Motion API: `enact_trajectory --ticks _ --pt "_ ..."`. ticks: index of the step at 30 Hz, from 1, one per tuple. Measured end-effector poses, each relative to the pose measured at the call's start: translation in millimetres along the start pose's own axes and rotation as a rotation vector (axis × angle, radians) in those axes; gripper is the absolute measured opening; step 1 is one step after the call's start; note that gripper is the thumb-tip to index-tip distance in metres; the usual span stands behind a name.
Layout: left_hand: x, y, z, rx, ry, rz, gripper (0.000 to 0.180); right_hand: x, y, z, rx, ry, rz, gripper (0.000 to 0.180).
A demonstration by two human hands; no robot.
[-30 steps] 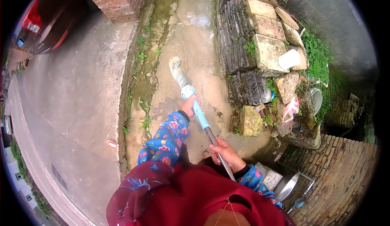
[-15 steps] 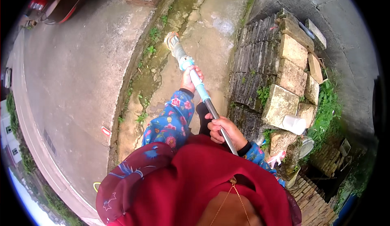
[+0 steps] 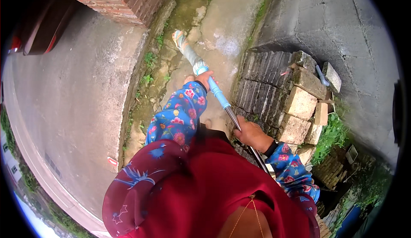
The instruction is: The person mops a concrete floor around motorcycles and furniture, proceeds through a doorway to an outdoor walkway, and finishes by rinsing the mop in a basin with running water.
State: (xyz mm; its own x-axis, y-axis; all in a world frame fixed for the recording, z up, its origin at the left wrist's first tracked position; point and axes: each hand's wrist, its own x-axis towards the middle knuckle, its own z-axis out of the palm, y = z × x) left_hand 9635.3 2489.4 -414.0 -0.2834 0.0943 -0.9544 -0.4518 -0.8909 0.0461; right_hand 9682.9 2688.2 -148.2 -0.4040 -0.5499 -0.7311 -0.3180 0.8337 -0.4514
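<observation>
In the head view, the person holds a long-handled mop (image 3: pixel 214 88) in both hands, its shaft running diagonally from the lower right up toward the upper middle of the picture. The left hand (image 3: pixel 204 79) grips the light blue upper section of the handle, fingers clenched around it just below the pale wrapped part. The right hand (image 3: pixel 251 134) grips the dark metal part of the shaft lower down, fingers clenched around it too. Both forearms wear blue floral sleeves (image 3: pixel 180 116) over a dark red garment (image 3: pixel 192 182).

The mop head (image 3: pixel 180 39), a pale bundle with bits of colour, rests on the wet concrete path (image 3: pixel 227 28) beside a mossy drainage channel (image 3: pixel 165 71) with small weeds. To the left of the channel lies a wide concrete pavement (image 3: pixel 72 97), and a red brick wall corner (image 3: pixel 115 0) stands at the top. To the right of the path, a stack of dark roof tiles (image 3: pixel 261 84) sits next to piled stone blocks (image 3: pixel 302 103), with green plants (image 3: pixel 334 135) near them.
</observation>
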Motion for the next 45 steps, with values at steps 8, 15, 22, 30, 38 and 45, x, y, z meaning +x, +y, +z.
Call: enact_trajectory --ticks 8,15,22,30,38,45 --pt "7.4 -8.9 135.1 -0.123 0.045 0.015 0.012 -31.1 96.5 -74.2 -0.411 0.221 0.573 0.024" --pt "7.8 73.2 148.7 -0.008 -0.174 0.033 0.012 13.1 52.6 -75.3 0.229 0.252 0.439 0.022" --pt "26.5 185.8 201.0 -0.017 -0.532 0.054 0.017 94.8 32.6 -161.9 0.496 0.215 0.394 0.020" --pt "40.2 311.4 321.5 -0.072 -0.634 0.192 0.012 198.4 65.3 -265.6 0.660 0.282 0.247 0.022" --pt "83.1 441.9 477.8 -0.162 -0.832 0.150 0.017 291.4 66.2 -436.9 0.877 0.215 0.213 0.025" --pt "143.1 554.8 663.4 -0.089 -0.980 0.186 0.011 393.4 112.6 -590.3 0.934 0.288 0.199 0.027"
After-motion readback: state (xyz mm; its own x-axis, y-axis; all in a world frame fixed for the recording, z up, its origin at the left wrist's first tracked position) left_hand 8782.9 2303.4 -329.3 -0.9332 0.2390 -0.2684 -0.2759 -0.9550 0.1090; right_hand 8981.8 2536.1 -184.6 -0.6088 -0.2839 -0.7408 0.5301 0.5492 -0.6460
